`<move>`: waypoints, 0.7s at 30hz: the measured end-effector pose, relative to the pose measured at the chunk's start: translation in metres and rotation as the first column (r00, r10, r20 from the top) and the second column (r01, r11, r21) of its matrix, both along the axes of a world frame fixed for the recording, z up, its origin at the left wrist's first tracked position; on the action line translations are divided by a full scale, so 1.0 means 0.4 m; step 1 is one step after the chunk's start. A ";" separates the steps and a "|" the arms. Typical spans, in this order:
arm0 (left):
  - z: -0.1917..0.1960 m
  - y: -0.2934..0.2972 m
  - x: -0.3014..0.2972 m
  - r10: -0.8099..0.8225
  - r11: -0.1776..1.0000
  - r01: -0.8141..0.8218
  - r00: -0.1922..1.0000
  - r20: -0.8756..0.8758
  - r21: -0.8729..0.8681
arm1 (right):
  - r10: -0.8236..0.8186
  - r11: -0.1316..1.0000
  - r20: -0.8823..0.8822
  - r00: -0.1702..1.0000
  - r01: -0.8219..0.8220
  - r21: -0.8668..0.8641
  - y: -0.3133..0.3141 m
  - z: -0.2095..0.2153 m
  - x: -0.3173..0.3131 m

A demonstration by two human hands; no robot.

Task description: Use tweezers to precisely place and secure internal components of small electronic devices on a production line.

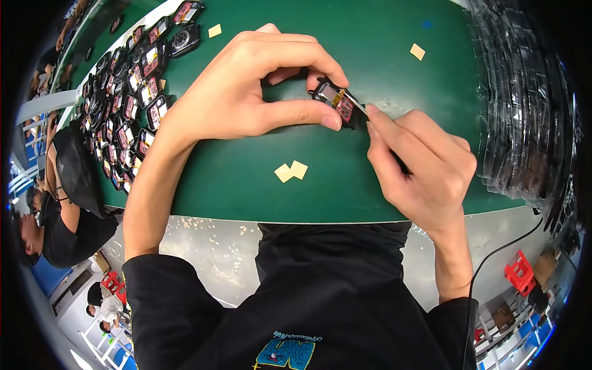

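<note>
Much table [246,191] lies open along its near edge; left fingers [335,73] pinch a device [331,94], right fingers [385,128] a tool [355,101].

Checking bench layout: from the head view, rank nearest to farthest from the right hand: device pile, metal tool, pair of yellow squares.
1. Metal tool: in the right hand.
2. Pair of yellow squares: left of that hand.
3. Device pile: far left.

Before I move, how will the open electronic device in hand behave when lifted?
The open black electronic device is probably light: the left hand pinches it. It looks unbent, so likely stiff. Its exposed red circuit board may be fragile.
</note>
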State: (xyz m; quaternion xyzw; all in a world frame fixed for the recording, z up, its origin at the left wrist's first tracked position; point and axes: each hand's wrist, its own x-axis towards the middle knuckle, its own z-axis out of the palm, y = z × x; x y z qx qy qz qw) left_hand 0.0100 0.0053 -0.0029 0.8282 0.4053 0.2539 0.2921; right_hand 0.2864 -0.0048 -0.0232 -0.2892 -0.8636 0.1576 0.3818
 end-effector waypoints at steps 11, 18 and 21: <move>0.004 -0.006 -0.017 -0.002 0.999 0.002 1.000 0.012 -0.053 | -0.070 0.959 -0.093 0.993 0.041 -0.281 0.003 0.022 0.003; 0.021 -0.003 0.010 -0.006 0.995 0.012 0.998 -0.063 0.103 | -0.195 0.945 -0.213 0.957 0.125 -0.304 0.014 0.022 -0.005; 0.022 0.000 0.016 0.035 0.992 -0.024 0.995 -0.091 0.125 | -0.228 0.932 -0.262 0.938 0.132 -0.338 0.010 0.020 0.007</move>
